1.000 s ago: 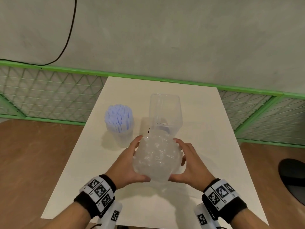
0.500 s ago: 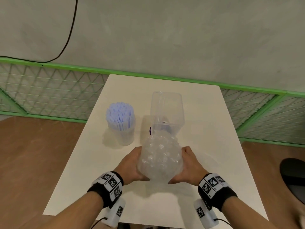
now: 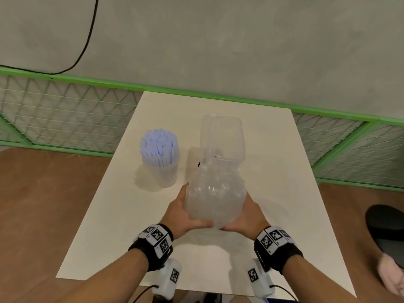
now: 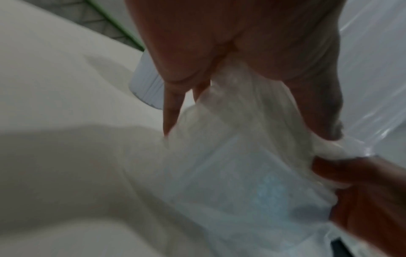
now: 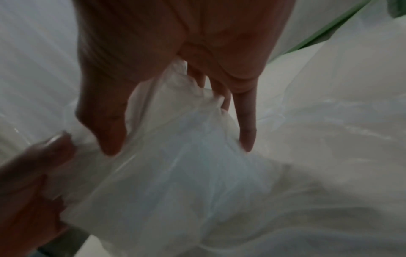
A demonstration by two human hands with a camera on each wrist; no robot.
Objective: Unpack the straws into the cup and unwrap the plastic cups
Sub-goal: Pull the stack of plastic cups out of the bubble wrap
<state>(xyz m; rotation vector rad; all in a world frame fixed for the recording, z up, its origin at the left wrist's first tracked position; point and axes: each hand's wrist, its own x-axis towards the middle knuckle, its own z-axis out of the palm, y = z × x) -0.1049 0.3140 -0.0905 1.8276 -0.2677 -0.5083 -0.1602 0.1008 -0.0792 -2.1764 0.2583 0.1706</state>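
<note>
Head view: both hands hold a clear wrapped bundle of cups (image 3: 215, 196) above the middle of the white counter (image 3: 284, 193), toward its near edge. The left hand (image 3: 181, 213) cups the bundle's left side and the right hand (image 3: 248, 217) its right side, thumbs meeting under the near end. Just behind the bundle stands a clear box (image 3: 222, 139); whether the two touch cannot be told. Left of the box, near the counter's left edge, a cup (image 3: 164, 171) stands upright, filled with pale blue straws (image 3: 158, 145). A green mesh fence (image 3: 65, 119) runs behind the counter's far edge.

Left wrist view: the left hand's fingers (image 4: 170, 111) are slightly spread and pressed along the crinkled wrap (image 4: 241, 156), thumb curled in on the other side, so the hand is clamped on the bundle. The right hand's fingers (image 4: 360, 191) grip the wrap from the lower right. The base of the cup shows beyond the hand.

Right wrist view: the right hand's fingers (image 5: 246, 128) and thumb lie on either side of the wrap (image 5: 175, 173), pinching it. The left hand's fingers (image 5: 28, 175) hold it from the lower left. The picture is blurred.
</note>
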